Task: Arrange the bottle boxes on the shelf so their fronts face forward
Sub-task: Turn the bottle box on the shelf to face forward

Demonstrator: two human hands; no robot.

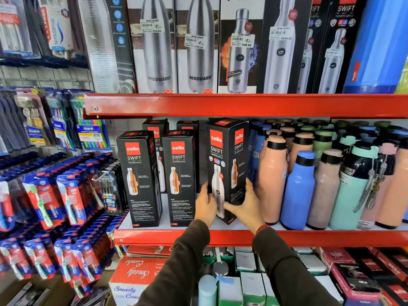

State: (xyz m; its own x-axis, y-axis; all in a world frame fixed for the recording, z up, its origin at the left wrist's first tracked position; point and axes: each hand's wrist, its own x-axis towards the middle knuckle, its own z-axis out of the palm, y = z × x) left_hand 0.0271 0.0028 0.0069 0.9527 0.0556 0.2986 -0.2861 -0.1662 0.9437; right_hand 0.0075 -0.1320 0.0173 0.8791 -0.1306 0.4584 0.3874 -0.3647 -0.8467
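A tall black Cello Swift bottle box (226, 160) stands on the middle red shelf (309, 237), turned at an angle so one corner edge points at me. My left hand (205, 205) grips its lower left side and my right hand (245, 203) wraps its lower right side. Two more black Cello boxes, the left box (139, 177) and the middle box (181, 175), stand to its left showing a text-covered face. Further boxes (155, 129) stand behind them.
Loose pink, blue and mint bottles (298, 191) crowd the shelf just right of the held box. The upper red shelf (220, 104) carries large steel-bottle boxes. Toothbrush packs (72, 195) hang at the left. Cartons (136, 277) fill the space below.
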